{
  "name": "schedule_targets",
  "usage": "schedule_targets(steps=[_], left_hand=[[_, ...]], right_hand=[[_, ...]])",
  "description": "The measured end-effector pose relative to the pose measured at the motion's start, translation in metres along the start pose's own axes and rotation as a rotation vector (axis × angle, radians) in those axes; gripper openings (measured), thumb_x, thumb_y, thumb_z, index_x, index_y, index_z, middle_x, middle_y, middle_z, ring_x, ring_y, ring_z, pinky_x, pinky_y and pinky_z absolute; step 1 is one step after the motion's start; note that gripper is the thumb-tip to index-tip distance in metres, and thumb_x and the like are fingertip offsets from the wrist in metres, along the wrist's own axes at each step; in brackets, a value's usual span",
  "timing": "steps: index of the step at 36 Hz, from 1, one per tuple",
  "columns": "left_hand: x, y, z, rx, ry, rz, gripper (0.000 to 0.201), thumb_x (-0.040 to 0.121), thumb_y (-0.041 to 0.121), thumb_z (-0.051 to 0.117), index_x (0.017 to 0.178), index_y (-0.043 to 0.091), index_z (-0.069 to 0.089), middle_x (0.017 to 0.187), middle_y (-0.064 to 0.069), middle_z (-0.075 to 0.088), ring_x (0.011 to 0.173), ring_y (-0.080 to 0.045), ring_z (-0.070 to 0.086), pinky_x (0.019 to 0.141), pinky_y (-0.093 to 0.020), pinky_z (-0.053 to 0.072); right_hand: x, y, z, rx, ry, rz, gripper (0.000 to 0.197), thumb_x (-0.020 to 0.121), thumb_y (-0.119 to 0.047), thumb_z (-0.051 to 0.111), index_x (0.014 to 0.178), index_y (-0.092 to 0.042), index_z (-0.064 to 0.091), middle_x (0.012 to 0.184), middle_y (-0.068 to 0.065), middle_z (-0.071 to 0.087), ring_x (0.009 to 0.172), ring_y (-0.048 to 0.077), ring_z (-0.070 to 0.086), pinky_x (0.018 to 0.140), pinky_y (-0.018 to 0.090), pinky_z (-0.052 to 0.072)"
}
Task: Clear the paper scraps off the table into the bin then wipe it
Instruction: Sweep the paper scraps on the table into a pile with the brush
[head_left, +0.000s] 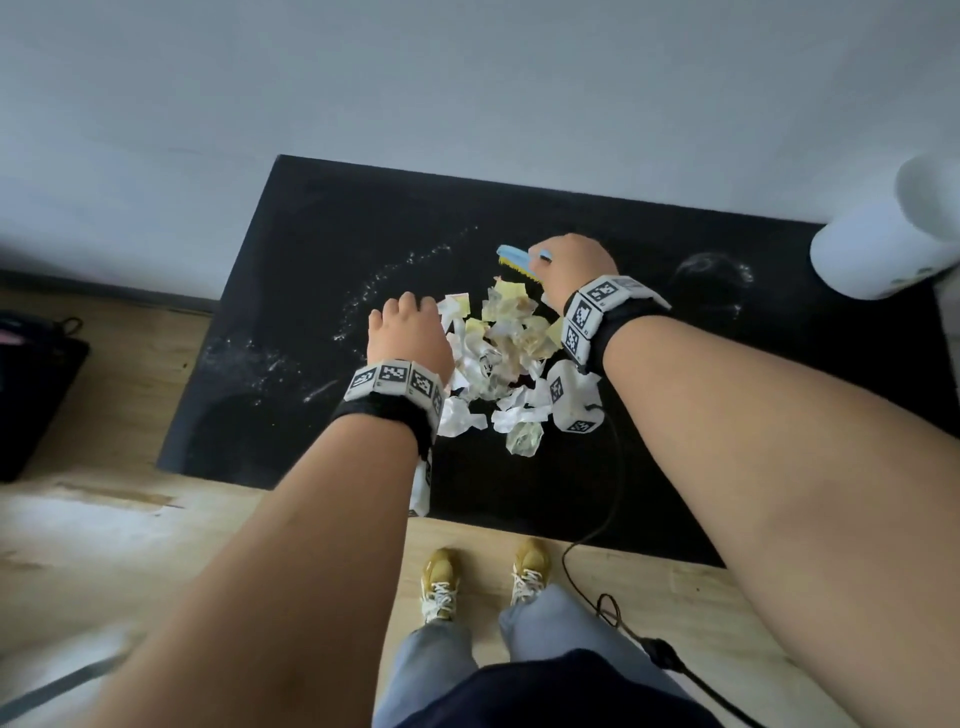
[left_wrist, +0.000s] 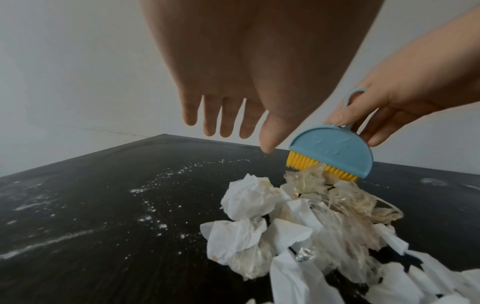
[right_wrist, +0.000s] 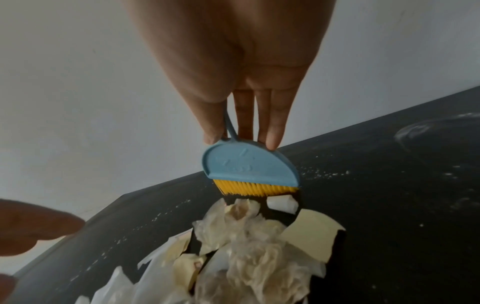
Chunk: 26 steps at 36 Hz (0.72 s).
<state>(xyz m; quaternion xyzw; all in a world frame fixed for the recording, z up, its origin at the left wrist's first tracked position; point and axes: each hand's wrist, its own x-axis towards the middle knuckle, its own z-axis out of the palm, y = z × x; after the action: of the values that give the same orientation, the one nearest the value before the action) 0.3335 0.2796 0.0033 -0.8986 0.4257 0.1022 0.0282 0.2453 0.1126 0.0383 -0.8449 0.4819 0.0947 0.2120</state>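
Observation:
A heap of white and yellowish paper scraps (head_left: 506, 358) (left_wrist: 298, 226) (right_wrist: 246, 246) lies in the middle of the black table (head_left: 322, 249). My right hand (head_left: 566, 270) (right_wrist: 244, 127) pinches the looped handle of a small blue brush with yellow bristles (head_left: 517, 262) (left_wrist: 332, 154) (right_wrist: 249, 170), whose bristles sit at the far edge of the heap. My left hand (head_left: 405, 322) (left_wrist: 226, 123) hovers at the heap's left side with straight fingers, holding nothing.
White powdery smears (head_left: 374, 291) streak the table left of the heap, and a faint ring mark (head_left: 711, 275) lies to the right. A white cylindrical bin (head_left: 893, 234) stands at the table's right end. A dark bag (head_left: 36, 384) sits on the floor at left; a cable (head_left: 613, 603) trails by my feet.

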Motion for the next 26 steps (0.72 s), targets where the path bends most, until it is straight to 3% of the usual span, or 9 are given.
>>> schedule_targets(steps=[7,12,16,21,26], left_hand=[[-0.006,-0.006,0.004,-0.033,-0.016,-0.059,0.035,0.091,0.017,0.046,0.125,0.011,0.049,0.128,-0.007,0.050,0.122,-0.026,0.045,0.110,-0.042,0.032],[-0.019,-0.008,0.007,-0.079,-0.032,-0.108,0.035,0.091,0.017,0.047,0.125,0.011,0.049,0.127,-0.007,0.050,0.123,-0.026,0.045,0.110,-0.041,0.032],[-0.027,-0.011,0.008,-0.092,-0.032,-0.121,0.035,0.090,0.017,0.046,0.125,0.011,0.050,0.125,-0.006,0.050,0.121,-0.025,0.046,0.109,-0.041,0.033],[-0.030,-0.017,0.006,-0.091,-0.025,-0.124,0.034,0.091,0.016,0.046,0.125,0.012,0.049,0.125,-0.006,0.050,0.120,-0.025,0.045,0.109,-0.041,0.033],[-0.033,-0.027,0.003,-0.091,-0.001,-0.127,0.031,0.092,0.017,0.046,0.123,0.012,0.050,0.124,-0.007,0.051,0.119,-0.026,0.046,0.108,-0.040,0.034]], right_hand=[[-0.013,-0.005,0.018,0.008,0.028,-0.084,0.030,0.090,-0.022,0.046,0.061,-0.014,0.050,0.055,0.000,0.042,0.050,0.019,0.038,0.046,0.023,0.026],[-0.028,0.000,0.026,0.038,-0.024,-0.116,0.023,0.084,-0.022,0.051,0.074,-0.013,0.070,0.064,0.006,0.056,0.052,0.019,0.042,0.046,0.022,0.030],[-0.040,-0.004,0.021,0.008,-0.048,-0.097,0.020,0.078,-0.018,0.048,0.058,-0.017,0.052,0.057,-0.001,0.044,0.047,0.018,0.036,0.044,0.023,0.027],[-0.041,-0.012,0.011,-0.010,0.015,-0.083,0.034,0.082,-0.015,0.046,0.050,-0.014,0.038,0.052,0.001,0.041,0.048,0.021,0.037,0.044,0.022,0.025],[-0.030,-0.024,0.001,-0.057,0.139,-0.118,0.031,0.094,-0.020,0.043,0.067,-0.010,0.055,0.057,0.003,0.046,0.052,0.020,0.045,0.046,0.024,0.027]])
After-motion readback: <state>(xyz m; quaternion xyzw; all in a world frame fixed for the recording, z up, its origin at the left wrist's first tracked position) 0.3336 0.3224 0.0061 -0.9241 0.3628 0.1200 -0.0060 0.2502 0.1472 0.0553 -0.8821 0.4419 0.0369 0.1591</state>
